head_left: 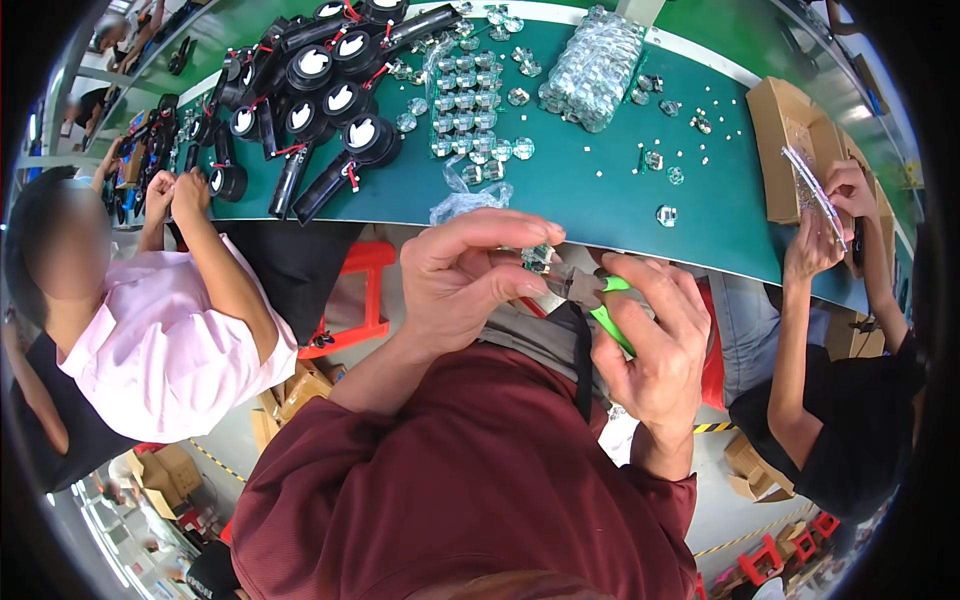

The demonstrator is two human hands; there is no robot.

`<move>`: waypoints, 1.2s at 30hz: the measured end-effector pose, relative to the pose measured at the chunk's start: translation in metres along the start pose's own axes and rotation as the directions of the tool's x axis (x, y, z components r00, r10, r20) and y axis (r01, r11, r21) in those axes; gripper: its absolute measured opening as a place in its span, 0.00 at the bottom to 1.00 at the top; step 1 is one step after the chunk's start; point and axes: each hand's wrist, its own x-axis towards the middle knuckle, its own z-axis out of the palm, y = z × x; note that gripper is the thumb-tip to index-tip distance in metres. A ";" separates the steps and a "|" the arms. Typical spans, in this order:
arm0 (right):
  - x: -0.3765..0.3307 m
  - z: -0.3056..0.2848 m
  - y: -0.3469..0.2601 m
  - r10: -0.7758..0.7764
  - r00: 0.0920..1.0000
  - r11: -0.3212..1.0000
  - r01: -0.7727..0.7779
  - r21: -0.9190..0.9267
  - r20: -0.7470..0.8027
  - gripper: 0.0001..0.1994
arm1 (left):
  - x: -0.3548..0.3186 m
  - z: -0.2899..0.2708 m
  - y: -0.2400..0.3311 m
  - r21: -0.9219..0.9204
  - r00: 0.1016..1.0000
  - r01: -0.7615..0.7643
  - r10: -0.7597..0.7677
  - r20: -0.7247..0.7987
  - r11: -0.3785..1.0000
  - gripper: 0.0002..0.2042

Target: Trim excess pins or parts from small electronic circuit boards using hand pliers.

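Between the thumb and fingers of my left hand (455, 285) is a small green circuit board (537, 259) with a silvery part on it. My right hand (655, 335) grips cutting pliers (615, 318) with bright green handles. The metal jaws of the pliers point left and reach the board's edge; whether they touch it I cannot tell. Both hands are just in front of the table's near edge. Beyond them, a block of similar boards (465, 108) stands in rows on the green table (600, 190), with a crumpled clear plastic bag (470, 203) by it.
Black handheld units (340, 100) with round heads and red wires pile up at the left. A bagged stack of boards (592, 68) lies at the back. Loose boards and tiny white pieces scatter rightward, towards a cardboard box (790, 150). Co-workers sit on both sides.
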 end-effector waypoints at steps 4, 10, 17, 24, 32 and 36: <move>0.000 -0.002 0.000 -0.003 1.000 1.000 0.003 0.011 -0.004 0.13 | 0.000 0.001 0.002 -0.034 1.000 0.025 -0.024 0.016 0.999 0.16; 0.003 -0.004 -0.002 0.006 1.000 1.000 -0.006 0.026 0.019 0.10 | 0.000 -0.002 0.000 -0.019 1.000 0.008 -0.007 0.024 1.000 0.16; 0.003 -0.004 -0.001 0.027 1.000 0.999 -0.027 0.047 0.012 0.08 | 0.003 0.000 0.002 0.082 0.998 0.006 -0.011 0.056 0.997 0.19; 0.002 -0.005 -0.001 0.021 0.999 1.000 -0.021 0.008 -0.029 0.08 | 0.006 0.000 0.008 0.162 0.996 0.011 -0.026 0.088 0.987 0.18; 0.002 -0.006 -0.001 0.005 1.000 0.999 -0.006 -0.052 -0.022 0.10 | 0.007 0.003 0.010 0.230 0.996 -0.023 0.002 0.092 0.973 0.18; 0.003 -0.007 -0.003 -0.017 1.000 0.996 0.015 -0.084 -0.023 0.11 | 0.006 0.001 0.009 0.309 0.996 -0.048 0.022 0.085 0.950 0.18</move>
